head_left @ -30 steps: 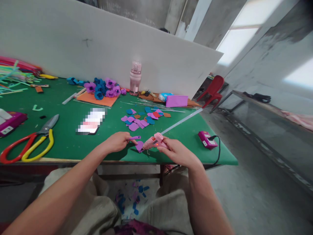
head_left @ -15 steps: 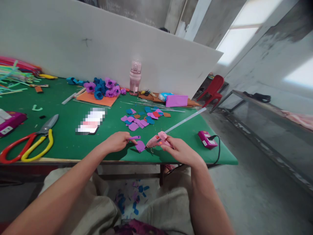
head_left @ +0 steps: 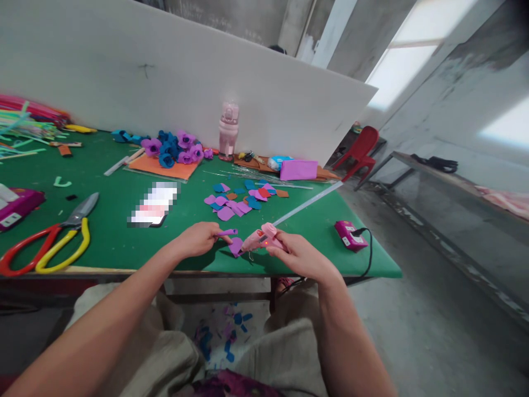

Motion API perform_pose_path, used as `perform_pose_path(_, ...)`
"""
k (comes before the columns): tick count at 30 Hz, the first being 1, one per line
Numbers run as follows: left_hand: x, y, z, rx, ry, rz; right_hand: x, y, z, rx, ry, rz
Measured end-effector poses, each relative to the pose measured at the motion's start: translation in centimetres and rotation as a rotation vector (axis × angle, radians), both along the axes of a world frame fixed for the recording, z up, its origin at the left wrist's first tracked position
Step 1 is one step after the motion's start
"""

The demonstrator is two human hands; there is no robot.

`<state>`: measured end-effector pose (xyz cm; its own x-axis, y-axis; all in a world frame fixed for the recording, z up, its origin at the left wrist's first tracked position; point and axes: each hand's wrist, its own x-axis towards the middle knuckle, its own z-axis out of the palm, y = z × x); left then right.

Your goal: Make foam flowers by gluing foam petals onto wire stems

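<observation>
My right hand [head_left: 295, 251] is wrapped round a pink hot glue gun [head_left: 258, 240], its small red light lit. A long clear glue stick [head_left: 308, 203] juts from the gun's back end. The nozzle rests over the lower right part of a purple petal piece [head_left: 235, 246] on the green table. My left hand [head_left: 202, 238] is closed on a small rolled purple tube [head_left: 227, 232], and one finger reaches down to the petal's left edge. Beyond both hands lies a spread of loose purple, blue and brown petals [head_left: 233, 207].
Big red-and-yellow-handled scissors [head_left: 78, 220] lie at left, near a phone [head_left: 154, 205]. Purple and blue flowers [head_left: 173, 149] sit on an orange sheet [head_left: 161, 168]. A pink bottle [head_left: 228, 132] stands before the white board. A corded magenta power box [head_left: 350, 236] is at right.
My right hand has moved the glue gun slightly left, bringing its nozzle from the petal's right edge onto the petal. My left hand has stayed in place.
</observation>
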<state>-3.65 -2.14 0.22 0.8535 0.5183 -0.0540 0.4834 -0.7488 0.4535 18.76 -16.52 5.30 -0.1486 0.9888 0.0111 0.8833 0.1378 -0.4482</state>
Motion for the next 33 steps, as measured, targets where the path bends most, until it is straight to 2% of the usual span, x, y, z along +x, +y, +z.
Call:
perform_pose_path(15,0.0,0.0,0.0,0.007,-0.003,0.002,1.1,-0.3,0.2,-0.024,0.017,-0.092)
perform_pose_path(24,0.0,-0.1,0.0,-0.002,0.000,0.010,0.4,-0.1,0.0,-0.006,-0.002,-0.035)
perform_pose_path(33,0.0,0.0,0.0,0.007,0.005,0.006,0.9,-0.3,0.2,-0.024,-0.036,-0.086)
